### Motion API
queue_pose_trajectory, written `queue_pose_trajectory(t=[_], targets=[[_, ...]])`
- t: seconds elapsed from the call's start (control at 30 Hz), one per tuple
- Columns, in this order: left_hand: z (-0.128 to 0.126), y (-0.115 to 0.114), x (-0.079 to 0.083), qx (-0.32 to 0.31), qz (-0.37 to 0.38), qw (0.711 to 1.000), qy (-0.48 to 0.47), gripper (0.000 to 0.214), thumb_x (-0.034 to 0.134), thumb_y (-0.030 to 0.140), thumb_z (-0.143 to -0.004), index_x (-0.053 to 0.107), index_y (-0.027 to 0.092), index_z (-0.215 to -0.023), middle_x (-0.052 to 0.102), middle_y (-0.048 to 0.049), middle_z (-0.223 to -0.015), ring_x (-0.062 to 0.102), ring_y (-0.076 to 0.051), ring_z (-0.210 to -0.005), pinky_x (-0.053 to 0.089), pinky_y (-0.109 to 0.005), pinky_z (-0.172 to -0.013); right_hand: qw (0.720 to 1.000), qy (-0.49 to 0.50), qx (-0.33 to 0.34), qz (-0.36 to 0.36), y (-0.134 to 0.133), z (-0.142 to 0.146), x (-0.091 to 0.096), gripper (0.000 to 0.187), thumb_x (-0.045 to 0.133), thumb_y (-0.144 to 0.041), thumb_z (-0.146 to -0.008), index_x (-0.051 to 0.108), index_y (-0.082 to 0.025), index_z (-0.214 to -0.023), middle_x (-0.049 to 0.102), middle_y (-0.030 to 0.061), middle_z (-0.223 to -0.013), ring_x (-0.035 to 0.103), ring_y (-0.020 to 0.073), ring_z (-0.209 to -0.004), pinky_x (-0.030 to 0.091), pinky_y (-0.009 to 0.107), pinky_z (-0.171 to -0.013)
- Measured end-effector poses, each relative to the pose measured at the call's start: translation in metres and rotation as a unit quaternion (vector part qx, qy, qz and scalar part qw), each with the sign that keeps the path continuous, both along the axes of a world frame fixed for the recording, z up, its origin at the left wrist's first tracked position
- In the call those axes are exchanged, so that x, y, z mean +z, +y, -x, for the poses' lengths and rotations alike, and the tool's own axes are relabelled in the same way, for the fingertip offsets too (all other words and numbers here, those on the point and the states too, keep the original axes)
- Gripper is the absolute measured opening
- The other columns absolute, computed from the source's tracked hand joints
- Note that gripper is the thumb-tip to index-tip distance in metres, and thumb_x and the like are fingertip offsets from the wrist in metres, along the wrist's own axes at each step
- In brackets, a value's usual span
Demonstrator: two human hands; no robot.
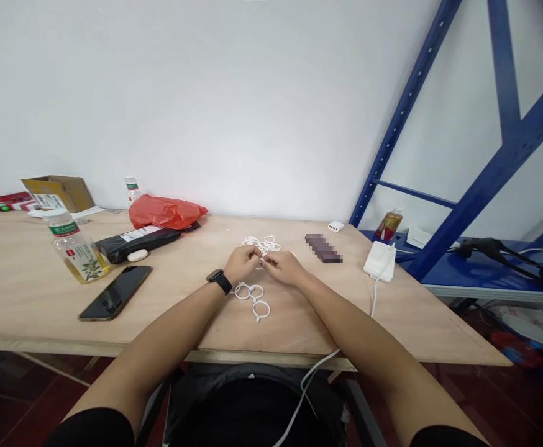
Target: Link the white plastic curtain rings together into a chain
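My left hand, with a black watch on its wrist, is closed in a pinch over the middle of the table. Facing it, my right hand pinches too, the fingertips of both almost meeting. Between them shows a little of a white plastic ring, mostly covered by the fingers. Just beyond lies a pile of white rings with small eyelets, like curtain rings. Nearer to me, a few more rings rest on the wood, one loose ring being closest to the edge.
On the left are a drink bottle, a phone, a black package, a white earbud case and a red plastic bag. To the right lie a blurred dark object and a white charger whose cable crosses the table edge.
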State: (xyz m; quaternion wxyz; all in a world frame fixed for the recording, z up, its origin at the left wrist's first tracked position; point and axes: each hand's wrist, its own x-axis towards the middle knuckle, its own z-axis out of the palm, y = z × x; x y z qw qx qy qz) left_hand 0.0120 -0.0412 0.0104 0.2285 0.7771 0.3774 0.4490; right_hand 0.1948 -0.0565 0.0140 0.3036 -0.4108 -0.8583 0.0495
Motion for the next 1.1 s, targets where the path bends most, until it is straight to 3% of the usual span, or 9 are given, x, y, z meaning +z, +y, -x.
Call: queue_pose_trajectory(t=[0.13,0.23,0.33,0.47,0.57,0.7,0.83,0.93,1.1], targets=[[0.000,0.001,-0.001,-0.007,-0.019,1.000,-0.004,0.024,0.044,0.006,-0.073,0.066,0.016,-0.076,0.067,-0.0004,-0.075,0.059,-0.013,-0.071,0.048,-0.025,-0.071,1.000,-0.013,-0.003,-0.019,-0.001,0.004,0.000,0.014,0.059,-0.025,-0.087,0.064,-0.020,-0.075,0.064,0.0000,-0.070,0.053,0.0124,-0.064,0.032,0.023,-0.061],[0.002,0.003,-0.001,0.031,-0.054,0.998,-0.023,0.035,0.048,0.006,-0.074,0.066,0.016,-0.102,0.068,-0.0046,-0.099,0.059,-0.013,-0.074,0.050,-0.027,-0.075,0.998,0.019,-0.057,-0.028,0.004,-0.003,0.002,0.013,0.060,-0.030,-0.088,0.067,-0.021,-0.082,0.066,0.0002,-0.072,0.057,0.0133,-0.067,0.034,0.023,-0.063],[0.004,0.007,-0.001,0.060,-0.078,0.994,-0.049,0.051,0.052,0.008,-0.075,0.055,0.017,-0.125,0.056,-0.0102,-0.125,0.057,-0.010,-0.073,0.051,-0.027,-0.073,0.989,0.040,-0.139,-0.007,0.010,-0.017,0.004,0.014,0.068,-0.034,-0.082,0.068,-0.023,-0.091,0.068,-0.0002,-0.072,0.060,0.0154,-0.070,0.035,0.024,-0.064],[0.006,0.012,-0.003,0.072,-0.080,0.992,-0.060,0.041,0.054,0.010,-0.078,0.057,0.017,-0.118,0.054,-0.0098,-0.122,0.056,-0.009,-0.071,0.052,-0.026,-0.072,0.982,0.031,-0.184,0.030,0.011,-0.023,0.007,0.025,0.075,-0.040,-0.075,0.068,-0.022,-0.092,0.068,-0.0001,-0.072,0.059,0.0157,-0.067,0.034,0.024,-0.060],[0.007,0.013,-0.004,0.062,-0.075,0.994,-0.058,0.030,0.055,0.011,-0.080,0.062,0.016,-0.108,0.055,-0.0095,-0.119,0.056,-0.008,-0.070,0.052,-0.026,-0.073,0.991,0.021,-0.115,0.066,0.004,-0.014,0.007,0.016,0.070,-0.036,-0.079,0.068,-0.021,-0.079,0.068,0.0002,-0.072,0.058,0.0141,-0.067,0.035,0.023,-0.059],[0.007,0.012,-0.005,0.049,-0.073,0.995,-0.038,0.023,0.055,0.013,-0.081,0.065,0.017,-0.101,0.059,-0.0075,-0.111,0.056,-0.010,-0.074,0.051,-0.026,-0.073,0.988,-0.013,0.048,0.144,-0.007,0.005,0.001,0.017,0.072,-0.032,-0.076,0.071,-0.021,-0.089,0.069,-0.0009,-0.077,0.059,0.0133,-0.068,0.037,0.022,-0.061],[0.007,0.012,-0.005,0.039,-0.074,0.996,-0.010,0.020,0.055,0.015,-0.081,0.066,0.017,-0.097,0.063,-0.0057,-0.103,0.058,-0.012,-0.076,0.050,-0.026,-0.073,0.980,-0.062,0.091,0.165,-0.008,0.013,-0.004,0.006,0.067,-0.021,-0.077,0.071,-0.020,-0.081,0.069,-0.0011,-0.073,0.057,0.0126,-0.064,0.035,0.022,-0.059],[0.006,0.012,-0.005,0.029,-0.045,0.998,0.017,0.016,0.055,0.019,-0.083,0.068,0.017,-0.093,0.066,-0.0040,-0.095,0.059,-0.013,-0.074,0.049,-0.026,-0.072,0.990,-0.062,0.029,0.125,-0.003,0.008,-0.003,0.012,0.061,-0.011,-0.073,0.069,-0.020,-0.074,0.068,-0.0003,-0.072,0.056,0.0134,-0.065,0.032,0.023,-0.058],[0.004,0.004,-0.004,-0.046,-0.008,0.998,0.035,0.026,0.055,0.025,-0.085,0.067,0.017,-0.107,0.069,-0.0043,-0.093,0.062,-0.014,-0.079,0.049,-0.025,-0.072,0.988,0.022,-0.132,0.082,0.008,-0.008,0.000,0.008,0.060,-0.017,-0.073,0.066,-0.021,-0.078,0.064,-0.0008,-0.066,0.054,0.0143,-0.063,0.030,0.024,-0.056]])
